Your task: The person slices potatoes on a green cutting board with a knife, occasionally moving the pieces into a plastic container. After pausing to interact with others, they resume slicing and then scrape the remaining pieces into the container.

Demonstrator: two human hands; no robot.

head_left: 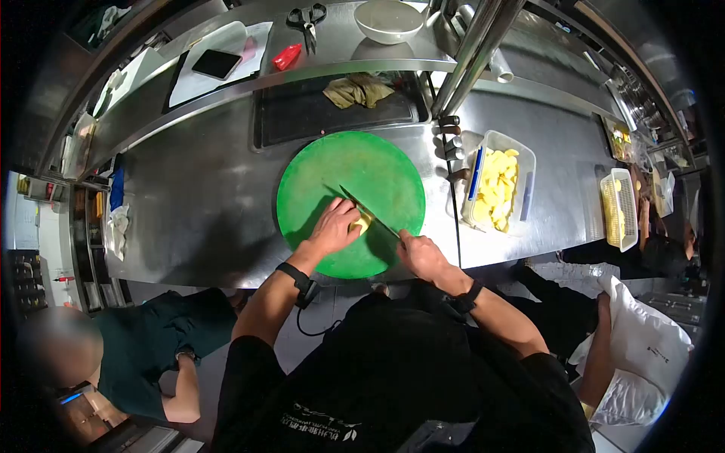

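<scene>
A round green cutting board point(355, 162) lies on the steel counter in front of me. My right hand point(424, 257) is closed round the handle of a kitchen knife point(383, 223), its blade slanting up and left across the board. My left hand point(334, 226), fingers curled, presses a pale yellow piece that looks like peeled potato point(365, 222) against the board. The blade runs right beside this piece and close to the left fingertips. Part of the piece is hidden under the fingers.
To the right stands a clear plastic tub point(532, 162) of yellow slices, near several knife handles point(451, 143). Behind the board is a dark tray point(291, 113) with a crumpled cloth point(359, 90). A shelf above holds scissors point(308, 26) and a white bowl point(389, 21). People stand on both sides.
</scene>
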